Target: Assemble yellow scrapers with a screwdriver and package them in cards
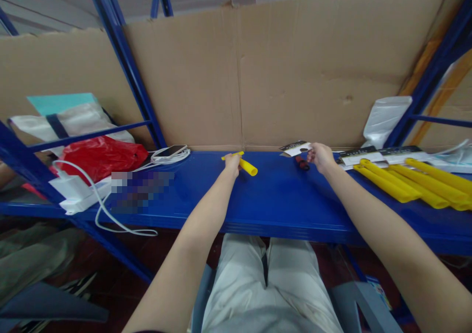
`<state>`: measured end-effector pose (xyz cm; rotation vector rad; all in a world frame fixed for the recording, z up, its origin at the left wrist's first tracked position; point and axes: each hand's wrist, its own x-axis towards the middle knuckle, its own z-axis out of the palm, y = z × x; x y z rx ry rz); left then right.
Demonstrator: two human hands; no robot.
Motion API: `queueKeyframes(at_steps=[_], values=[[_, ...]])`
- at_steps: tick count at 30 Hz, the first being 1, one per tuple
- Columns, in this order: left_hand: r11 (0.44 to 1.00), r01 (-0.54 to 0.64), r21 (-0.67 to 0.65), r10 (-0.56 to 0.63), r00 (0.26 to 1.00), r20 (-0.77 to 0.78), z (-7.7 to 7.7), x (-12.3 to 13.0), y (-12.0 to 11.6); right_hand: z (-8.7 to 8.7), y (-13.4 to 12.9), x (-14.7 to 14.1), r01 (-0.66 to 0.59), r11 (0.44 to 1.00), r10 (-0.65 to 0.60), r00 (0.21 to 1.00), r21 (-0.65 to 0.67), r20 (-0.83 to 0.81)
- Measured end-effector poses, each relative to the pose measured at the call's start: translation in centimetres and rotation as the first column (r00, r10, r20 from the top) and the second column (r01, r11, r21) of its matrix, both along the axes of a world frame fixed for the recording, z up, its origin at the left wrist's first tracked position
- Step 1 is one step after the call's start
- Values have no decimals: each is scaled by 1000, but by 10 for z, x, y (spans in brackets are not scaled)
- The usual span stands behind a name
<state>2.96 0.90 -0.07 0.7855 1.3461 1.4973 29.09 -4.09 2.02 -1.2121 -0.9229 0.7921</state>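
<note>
My left hand (232,164) is closed round a yellow tube (249,168), near the back edge of the blue surface (280,205), its wider end angled toward the front right corner; whether it rests there or is lifted, I can't tell. My right hand (321,157) has its fingertips narrowed at the right edge of a black-and-white card (296,148), pinching it, it seems, by the back edge. I'd judge the step in hand to be handling the card while keeping hold of the tube; the next move calls for a light pinch and a steady left grip. A small dark red piece (302,163), just below the card, could snag it. Toward the right end, yellow pieces with cards (424,183) crowd my right side, and a cardboard panel (295,77) blocks any reach past the back edge. Over left lie a phone (171,151), a red bag (103,156) and a power strip (83,200), well apart from my fingers.
</note>
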Motion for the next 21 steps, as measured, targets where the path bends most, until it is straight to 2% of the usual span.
queueKeyframes(at_steps=[4, 6, 13, 16, 18, 19, 21], values=[[999, 28, -29, -28, 1000, 4, -2, 6, 0, -8, 7, 33, 209, 972, -210, 978, -111, -3], [998, 48, -32, -48, 999, 6, -1, 7, -1, -12, 8, 43, 246, 958, -249, 969, -144, -2], [995, 90, -53, -89, 996, 8, 1, 7, -5, -22, 11, 52, 203, 958, -186, 978, -204, 98], [993, 97, -60, -97, 995, 10, 1, 8, -5, -28, 15, 56, 210, 952, -160, 962, -224, 220], [992, 102, -70, -101, 995, 15, 2, 9, -6, -34, 19, 60, 251, 945, -143, 894, -209, 425], [992, 103, -74, -102, 995, 18, 2, 9, -6, -37, 22, 62, 282, 942, -138, 818, -180, 558], [992, 103, -79, -101, 995, 24, 3, 10, -7, -43, 30, 65, 308, 947, -115, 599, -95, 793]])
